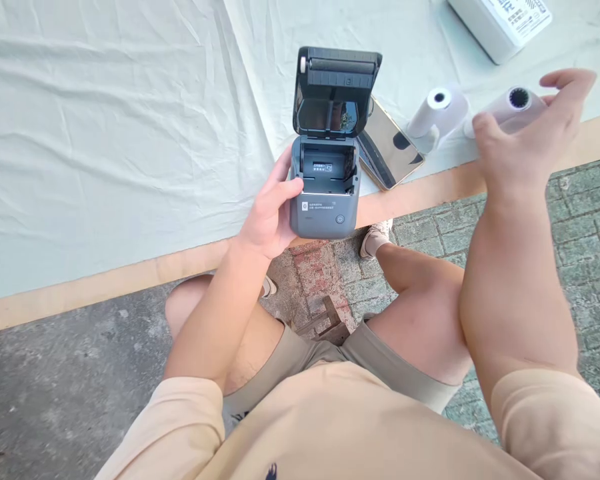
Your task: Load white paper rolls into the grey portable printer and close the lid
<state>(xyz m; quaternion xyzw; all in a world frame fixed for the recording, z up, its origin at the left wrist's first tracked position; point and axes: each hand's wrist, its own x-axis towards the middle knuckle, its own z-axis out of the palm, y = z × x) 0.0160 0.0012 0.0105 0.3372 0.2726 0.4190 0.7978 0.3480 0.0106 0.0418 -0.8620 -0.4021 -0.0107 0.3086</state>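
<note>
A dark grey portable label printer (324, 217) sits at the table's front edge, its lid (336, 93) raised and its paper bay bare of any roll. My left hand (273, 207) grips the printer's left side, thumb on the rim of the bay. To the right, my right hand (527, 143) reaches over a white paper roll with a dark core (519, 99), thumb and fingers spread on either side. Whether they touch the roll I cannot tell, since the hand covers its lower part. A second white paper roll (439, 100) stands to the left of that one.
Between printer and rolls lies a smartphone (389, 143), screen up. A white box with a printed label (505, 27) is at the back right. A pale cloth (120, 133) covers the table, with a wooden edge (190, 260) in front. My knees are below that edge.
</note>
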